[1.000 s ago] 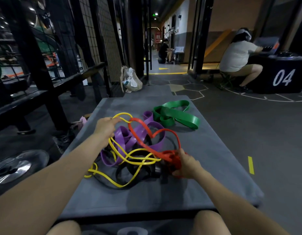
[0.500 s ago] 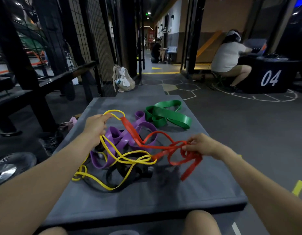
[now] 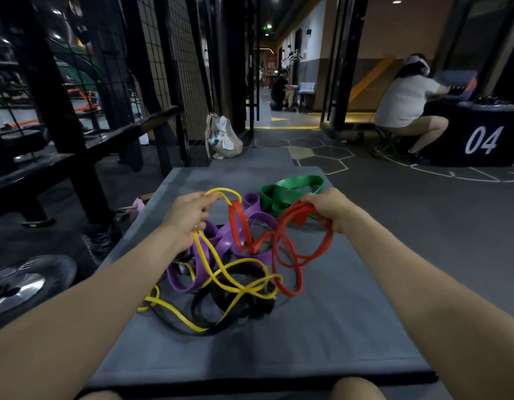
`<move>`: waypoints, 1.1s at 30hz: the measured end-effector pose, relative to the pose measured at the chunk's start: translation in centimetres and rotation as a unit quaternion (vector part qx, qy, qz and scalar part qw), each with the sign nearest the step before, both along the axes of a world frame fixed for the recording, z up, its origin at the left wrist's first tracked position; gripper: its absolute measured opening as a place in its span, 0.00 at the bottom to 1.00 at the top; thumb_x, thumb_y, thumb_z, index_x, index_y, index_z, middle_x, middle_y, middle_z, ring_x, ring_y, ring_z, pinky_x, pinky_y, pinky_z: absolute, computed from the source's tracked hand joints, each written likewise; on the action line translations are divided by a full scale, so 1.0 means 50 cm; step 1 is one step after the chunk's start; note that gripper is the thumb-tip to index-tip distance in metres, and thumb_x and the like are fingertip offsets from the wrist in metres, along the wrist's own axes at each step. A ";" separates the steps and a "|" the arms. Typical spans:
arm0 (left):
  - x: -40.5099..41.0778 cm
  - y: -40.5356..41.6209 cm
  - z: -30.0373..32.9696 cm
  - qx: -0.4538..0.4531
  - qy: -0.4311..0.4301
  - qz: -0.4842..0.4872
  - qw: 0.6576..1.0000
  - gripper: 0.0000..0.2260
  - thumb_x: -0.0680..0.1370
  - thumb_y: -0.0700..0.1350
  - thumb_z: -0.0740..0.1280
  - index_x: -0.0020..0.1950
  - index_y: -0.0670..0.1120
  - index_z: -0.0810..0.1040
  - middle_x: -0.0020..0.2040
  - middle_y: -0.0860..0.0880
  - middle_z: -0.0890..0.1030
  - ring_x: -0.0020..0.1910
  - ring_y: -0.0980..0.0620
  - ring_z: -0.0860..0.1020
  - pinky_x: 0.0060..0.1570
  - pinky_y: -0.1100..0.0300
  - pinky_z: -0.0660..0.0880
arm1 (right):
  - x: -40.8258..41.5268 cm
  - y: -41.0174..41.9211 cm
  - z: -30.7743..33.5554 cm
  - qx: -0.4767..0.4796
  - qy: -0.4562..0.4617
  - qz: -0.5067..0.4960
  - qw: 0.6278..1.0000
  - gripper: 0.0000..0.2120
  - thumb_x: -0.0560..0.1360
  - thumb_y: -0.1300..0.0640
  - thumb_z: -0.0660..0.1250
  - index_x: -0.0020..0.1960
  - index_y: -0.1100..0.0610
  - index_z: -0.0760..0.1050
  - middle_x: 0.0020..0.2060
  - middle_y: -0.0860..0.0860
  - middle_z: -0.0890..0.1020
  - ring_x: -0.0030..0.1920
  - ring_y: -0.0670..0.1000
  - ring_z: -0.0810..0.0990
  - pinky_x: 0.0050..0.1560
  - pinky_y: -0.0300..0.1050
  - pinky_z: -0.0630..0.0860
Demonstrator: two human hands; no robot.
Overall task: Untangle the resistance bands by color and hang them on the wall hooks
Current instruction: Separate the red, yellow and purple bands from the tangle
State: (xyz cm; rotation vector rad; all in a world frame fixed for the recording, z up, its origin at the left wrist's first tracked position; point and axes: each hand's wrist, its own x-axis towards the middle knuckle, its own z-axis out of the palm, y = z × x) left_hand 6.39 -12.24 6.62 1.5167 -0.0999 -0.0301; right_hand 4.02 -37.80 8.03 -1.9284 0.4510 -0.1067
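Note:
A tangle of resistance bands lies on a grey mat (image 3: 351, 327). My left hand (image 3: 186, 217) grips the thin yellow band (image 3: 235, 284) and holds one loop of it lifted. My right hand (image 3: 330, 209) grips a bunch of the red band (image 3: 296, 249), raised above the mat, and its loops hang down. The red band still threads through the yellow loop near my left hand. A wide purple band (image 3: 250, 226) and a black band (image 3: 229, 310) lie under them. A green band (image 3: 287, 192) lies apart at the mat's far end. No wall hooks are in view.
Black rack frames (image 3: 56, 111) and a wire-mesh wall (image 3: 169, 67) stand on the left, with a weight plate (image 3: 22, 284) on the floor. A beige bag (image 3: 224, 137) sits beyond the mat. A seated person (image 3: 405, 105) is at the black box marked 04 (image 3: 480, 140).
My right hand has lifted the red band up and away toward the green band, drawing its loops out of the pile. My left hand kept its hold on the yellow loop.

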 end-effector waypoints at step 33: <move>0.013 0.052 -0.016 0.012 0.044 0.041 0.998 0.06 0.78 0.40 0.64 0.43 0.42 0.77 0.31 0.50 0.60 0.17 0.61 0.57 0.16 0.71 0.51 | -0.032 -0.061 -0.202 -0.332 0.059 0.043 0.941 0.05 0.70 0.68 0.61 0.38 0.66 0.75 0.38 0.61 0.80 0.45 0.61 0.80 0.40 0.47 0.74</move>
